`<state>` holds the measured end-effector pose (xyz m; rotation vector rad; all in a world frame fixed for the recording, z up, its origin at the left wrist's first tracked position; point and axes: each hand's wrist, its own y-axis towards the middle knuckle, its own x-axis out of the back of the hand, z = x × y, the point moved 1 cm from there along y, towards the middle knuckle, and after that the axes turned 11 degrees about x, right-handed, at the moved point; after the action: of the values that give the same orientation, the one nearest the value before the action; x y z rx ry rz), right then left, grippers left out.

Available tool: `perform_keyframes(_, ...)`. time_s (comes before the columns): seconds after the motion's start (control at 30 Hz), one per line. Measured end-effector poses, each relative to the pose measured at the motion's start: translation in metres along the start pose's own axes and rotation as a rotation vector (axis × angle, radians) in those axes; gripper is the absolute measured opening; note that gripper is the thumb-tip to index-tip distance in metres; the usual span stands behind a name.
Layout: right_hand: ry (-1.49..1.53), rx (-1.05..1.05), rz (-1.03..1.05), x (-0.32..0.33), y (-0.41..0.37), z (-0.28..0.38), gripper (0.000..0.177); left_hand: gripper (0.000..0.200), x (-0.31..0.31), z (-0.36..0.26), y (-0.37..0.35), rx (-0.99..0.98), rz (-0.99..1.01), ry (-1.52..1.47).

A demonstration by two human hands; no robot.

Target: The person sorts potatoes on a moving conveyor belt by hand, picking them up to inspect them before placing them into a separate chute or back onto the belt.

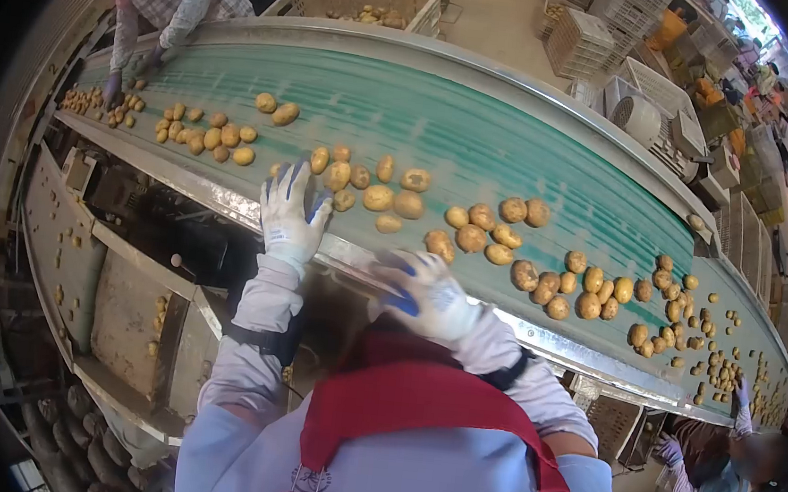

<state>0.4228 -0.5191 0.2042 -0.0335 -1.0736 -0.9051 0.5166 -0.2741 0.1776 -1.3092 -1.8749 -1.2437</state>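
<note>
The left hand (292, 222) points toward twelve o'clock over the metal edge (227, 204), fingers spread; the right hand (429, 297) blurs, grip unclear. Bare belt (480, 140) lies toward one.

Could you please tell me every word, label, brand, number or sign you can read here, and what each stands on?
No text can be read with certainty.
Left hand, glove print: too small to read.
Right hand, glove print: too blurred to read.
Dark mark beside the red strap: too small to read.
</note>
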Motion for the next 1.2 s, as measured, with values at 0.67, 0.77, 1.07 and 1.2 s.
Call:
perform_keyframes(0.67,-0.324,-0.267,-0.128,0.062,0.089,-0.074,0.039,0.060,0.024,0.101,0.057,-0.039,0.070,-0.054)
perform_keyframes(0.77,-0.257,-0.303,-0.188,0.083,0.109,-0.106,0.038,0.059,0.024,0.115,0.066,-0.022,0.037,-0.039)
perform_keyframes(1.07,-0.230,-0.439,0.563,-0.066,0.209,-0.110,0.052,0.041,0.026,0.146,0.051,-0.238,0.202,-0.229)
perform_keyframes(1.2,-0.125,-0.464,0.312,-0.113,0.210,-0.123,0.046,0.039,0.033,0.168,0.065,-0.180,0.183,-0.245)
